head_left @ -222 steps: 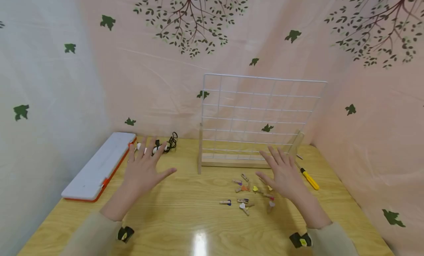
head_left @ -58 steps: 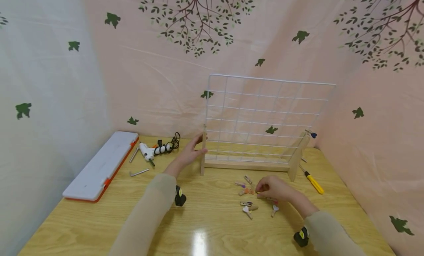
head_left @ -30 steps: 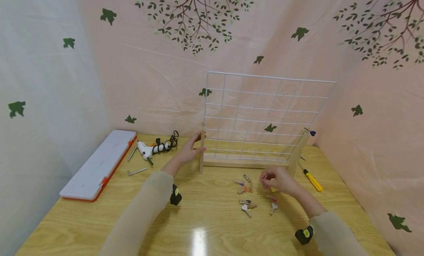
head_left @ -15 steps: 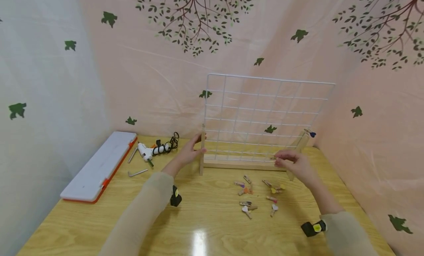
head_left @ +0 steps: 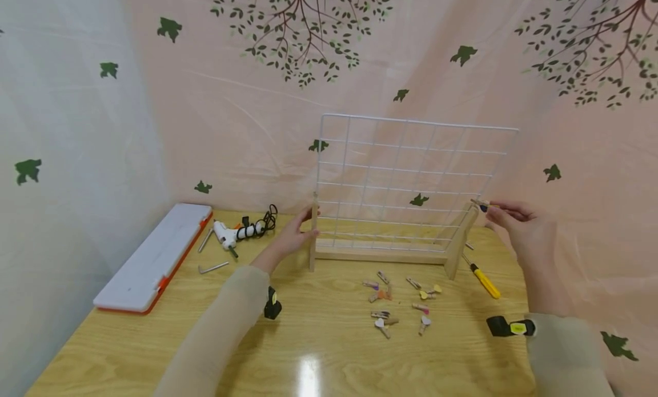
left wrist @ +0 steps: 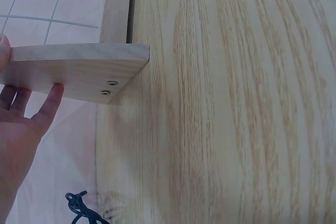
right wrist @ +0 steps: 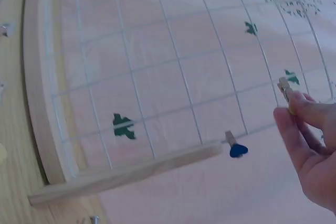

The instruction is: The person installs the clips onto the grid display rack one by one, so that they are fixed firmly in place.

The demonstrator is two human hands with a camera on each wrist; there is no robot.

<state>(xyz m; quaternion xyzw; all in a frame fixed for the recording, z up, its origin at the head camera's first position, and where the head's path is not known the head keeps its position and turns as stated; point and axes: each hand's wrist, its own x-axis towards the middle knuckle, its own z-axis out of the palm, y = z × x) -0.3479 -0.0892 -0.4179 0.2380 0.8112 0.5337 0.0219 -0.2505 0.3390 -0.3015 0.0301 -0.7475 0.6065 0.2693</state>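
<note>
A white wire grid (head_left: 406,121) stands upright in a wooden base (head_left: 380,254). My left hand (head_left: 293,234) holds the stand's left side board (left wrist: 79,69), its fingertips on the outer face. At the grid's right edge, my right hand (head_left: 529,231) pinches a small wooden clothespin (right wrist: 285,86) between thumb and fingers, its decoration mostly hidden. A clothespin with a dark blue heart (right wrist: 238,150) is clipped to the edge wire just above the right side board (head_left: 457,248). Several decorated clothespins (head_left: 380,324) lie scattered on the table before the stand.
A yellow-handled screwdriver (head_left: 485,281) lies right of the stand. To the left are a white glue gun (head_left: 226,234) with black cord, a hex key (head_left: 213,268) and a white case with orange trim (head_left: 154,260). Patterned cloth hangs behind.
My right hand has picked a clothespin from the scattered ones and moved up and right to the grid's edge. My left hand, raised open at first, now holds the side board.
</note>
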